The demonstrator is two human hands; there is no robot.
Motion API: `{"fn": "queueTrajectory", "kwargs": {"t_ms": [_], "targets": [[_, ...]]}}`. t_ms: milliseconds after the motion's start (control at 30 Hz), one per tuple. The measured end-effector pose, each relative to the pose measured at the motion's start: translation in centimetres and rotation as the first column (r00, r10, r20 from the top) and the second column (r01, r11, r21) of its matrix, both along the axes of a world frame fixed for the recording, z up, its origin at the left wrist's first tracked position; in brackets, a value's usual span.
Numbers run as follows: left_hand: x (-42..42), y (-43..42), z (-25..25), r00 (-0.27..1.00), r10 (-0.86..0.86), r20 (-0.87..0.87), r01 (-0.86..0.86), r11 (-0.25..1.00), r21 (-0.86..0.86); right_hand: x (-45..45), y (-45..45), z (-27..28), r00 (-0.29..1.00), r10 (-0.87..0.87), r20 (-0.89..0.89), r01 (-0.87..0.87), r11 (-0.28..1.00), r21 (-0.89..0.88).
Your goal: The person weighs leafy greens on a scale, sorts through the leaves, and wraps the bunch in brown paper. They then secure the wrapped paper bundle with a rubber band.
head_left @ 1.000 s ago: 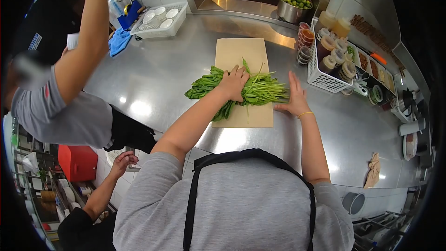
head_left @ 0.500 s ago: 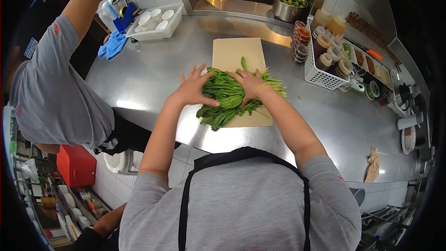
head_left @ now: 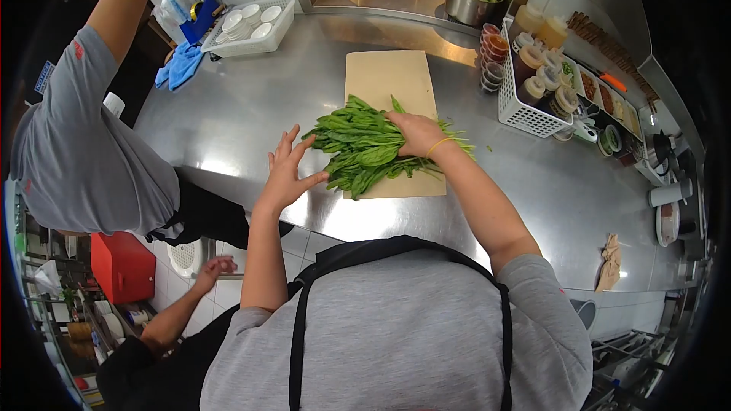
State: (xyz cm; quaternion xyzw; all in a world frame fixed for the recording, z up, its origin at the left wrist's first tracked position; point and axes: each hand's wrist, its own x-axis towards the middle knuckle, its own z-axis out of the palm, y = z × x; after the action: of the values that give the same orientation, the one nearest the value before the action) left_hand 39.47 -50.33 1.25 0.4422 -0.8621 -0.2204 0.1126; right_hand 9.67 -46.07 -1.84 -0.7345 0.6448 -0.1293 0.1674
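Note:
A loose bunch of leafy greens (head_left: 362,141) lies across a tan cutting board (head_left: 388,72), leaves toward the left and thin stems toward the right. My right hand (head_left: 420,135), a yellow band at its wrist, grips the bunch from above near the stems; its fingertips are partly hidden by leaves. Just left of the leaf tips is my left hand (head_left: 288,173), fingers spread and nothing in them. Its thumb and fingertips are close to the leaf edges; whether they touch is hard to tell.
A basket of sauce bottles (head_left: 533,110) stands at the right beside stacked small cups (head_left: 493,61). Behind are a pot of green fruits (head_left: 474,0) and a tray of white dishes (head_left: 259,42). One co-worker (head_left: 99,152) stands left; another person's hand (head_left: 217,268) shows below.
My left hand has come off the greens and moved left. The right hand now closes over the bunch, its leaves fanned farther left. Another person's hand has appeared at lower left.

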Motion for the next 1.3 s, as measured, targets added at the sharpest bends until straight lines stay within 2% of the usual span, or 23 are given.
{"fn": "queueTrajectory", "kwargs": {"t_ms": [67, 200, 300, 400, 433, 467, 533, 667, 767, 833, 933, 1000, 1033, 1067, 1133, 1200, 1267, 1300], "targets": [[-0.1, 0.0, -0.3, 0.996, -0.037, -0.08, 0.032, 0.997, -0.064, -0.9, 1.5, 0.4, 1.0, -0.013, 0.022, 0.013, 1.0, -0.017], [-1.0, 0.5, -2.6, 0.996, -0.042, -0.081, 0.037, 0.997, -0.062, -2.7, 3.9, 0.2, 0.999, -0.037, 0.036, 0.033, 0.994, 0.106], [-2.1, 0.8, -5.5, 0.997, -0.081, -0.021, 0.081, 0.997, 0.002, -1.0, 6.2, 0.8, 0.993, -0.034, -0.111, 0.037, 0.999, 0.02], [-3.0, 1.4, -6.7, 0.997, -0.079, -0.024, 0.08, 0.996, 0.05, -0.7, 6.1, 0.8, 0.986, -0.036, -0.16, 0.053, 0.993, 0.102], [-3.4, 2.2, -6.1, 0.997, -0.046, 0.057, 0.046, 0.999, -0.001, -0.9, 5.9, 1.0, 0.989, -0.035, -0.143, 0.05, 0.993, 0.105], [-3.3, 2.2, -6.2, 0.997, -0.05, 0.058, 0.05, 0.999, -0.002, -1.2, 5.7, 0.9, 0.989, -0.039, -0.142, 0.054, 0.993, 0.104], [-2.8, 1.9, -6.4, 0.997, -0.069, -0.038, 0.068, 0.997, -0.021, -1.6, 5.4, 0.3, 0.996, -0.003, -0.09, 0.008, 0.999, 0.053], [-2.1, 1.8, -6.3, 0.992, -0.056, -0.117, 0.052, 0.998, -0.035, -1.7, 5.7, -0.2, 0.999, -0.016, -0.033, 0.015, 0.999, -0.037], [-2.2, 1.7, -5.6, 0.966, -0.053, -0.254, 0.029, 0.995, -0.095, -2.2, 6.3, 1.2, 0.994, -0.094, 0.048, 0.098, 0.99, -0.105], [-2.7, 2.1, -4.5, 0.957, -0.056, -0.286, 0.026, 0.994, -0.108, -4.3, 7.5, 2.8, 0.965, -0.251, 0.074, 0.253, 0.967, -0.012], [-3.5, 2.7, -4.6, 0.93, -0.093, -0.356, 0.041, 0.987, -0.153, -8.4, 11.2, 3.6, 0.914, -0.383, 0.133, 0.398, 0.911, -0.107], [-4.2, 3.2, -5.0, 0.964, -0.191, -0.185, 0.157, 0.971, -0.181, -10.7, 14.5, 4.0, 0.872, -0.478, 0.105, 0.489, 0.861, -0.138], [-4.7, 3.3, -5.2, 0.969, -0.183, -0.164, 0.162, 0.978, -0.134, -11.7, 16.1, 4.0, 0.843, -0.533, 0.073, 0.538, 0.83, -0.146], [-5.3, 3.4, -5.2, 0.969, -0.182, -0.164, 0.161, 0.978, -0.134, -12.7, 17.4, 3.8, 0.806, -0.591, 0.021, 0.59, 0.801, -0.105], [-6.5, 3.5, -5.3, 0.956, -0.292, -0.011, 0.287, 0.945, -0.159, -14.5, 19.6, 2.8, 0.765, -0.644, -0.032, 0.641, 0.765, -0.071], [-7.6, 3.9, -5.6, 0.943, -0.332, -0.004, 0.329, 0.936, -0.123, -15.8, 21.2, 0.9, 0.692, -0.715, -0.097, 0.721, 0.69, 0.059], [-8.0, 4.1, -6.0, 0.911, -0.395, 0.12, 0.406, 0.91, -0.088, -16.1, 22.4, 0.2, 0.718, -0.694, -0.053, 0.696, 0.715, 0.074], [-7.9, 4.2, -6.4, 0.917, -0.384, 0.109, 0.395, 0.912, -0.112, -16.1, 22.5, 0.0, 0.741, -0.671, -0.009, 0.669, 0.736, 0.104]]}}
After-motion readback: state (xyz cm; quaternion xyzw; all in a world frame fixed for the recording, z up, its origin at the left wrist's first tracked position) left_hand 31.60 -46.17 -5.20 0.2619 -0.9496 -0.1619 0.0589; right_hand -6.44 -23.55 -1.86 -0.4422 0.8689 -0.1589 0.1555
